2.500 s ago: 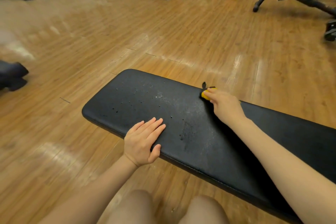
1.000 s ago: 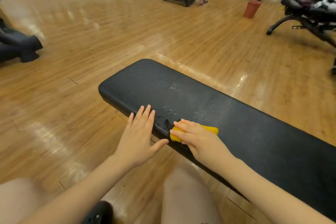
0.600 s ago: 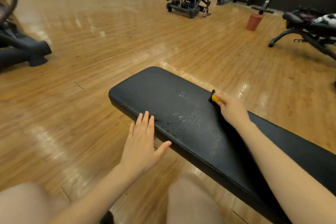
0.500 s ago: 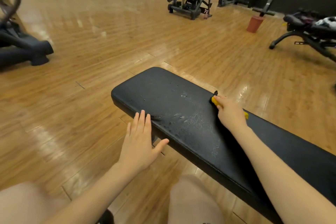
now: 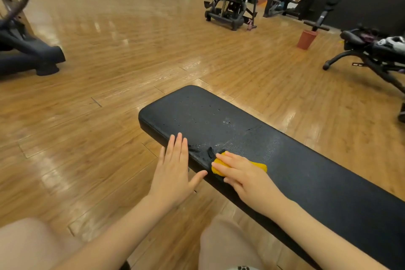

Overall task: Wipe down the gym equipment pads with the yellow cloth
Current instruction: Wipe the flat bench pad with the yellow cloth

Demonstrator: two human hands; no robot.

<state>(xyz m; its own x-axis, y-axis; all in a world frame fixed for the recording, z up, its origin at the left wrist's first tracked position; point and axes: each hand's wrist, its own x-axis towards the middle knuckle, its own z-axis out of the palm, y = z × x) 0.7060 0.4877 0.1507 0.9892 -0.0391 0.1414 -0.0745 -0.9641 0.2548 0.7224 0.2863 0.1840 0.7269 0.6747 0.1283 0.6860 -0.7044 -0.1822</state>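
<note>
A long black bench pad (image 5: 295,160) runs from the centre to the lower right, with wet streaks and droplets near its left end. The yellow cloth (image 5: 258,165) lies on the pad's near edge. My right hand (image 5: 243,173) lies flat on the cloth with straight fingers, pressing it onto the pad and covering most of it. My left hand (image 5: 173,173) rests flat on the pad's near edge just left of the cloth, fingers straight, thumb spread toward the right hand.
Wooden floor all around the bench. A dark machine base (image 5: 28,57) sits at the left, a weight rack (image 5: 228,6) at the back, a red-brown bucket (image 5: 306,39) and another black bench (image 5: 372,50) at the right. My knees show at the bottom.
My right hand has drawn the cloth from the pad's far edge back to the near edge beside my left hand. The left hand has stayed on the near edge.
</note>
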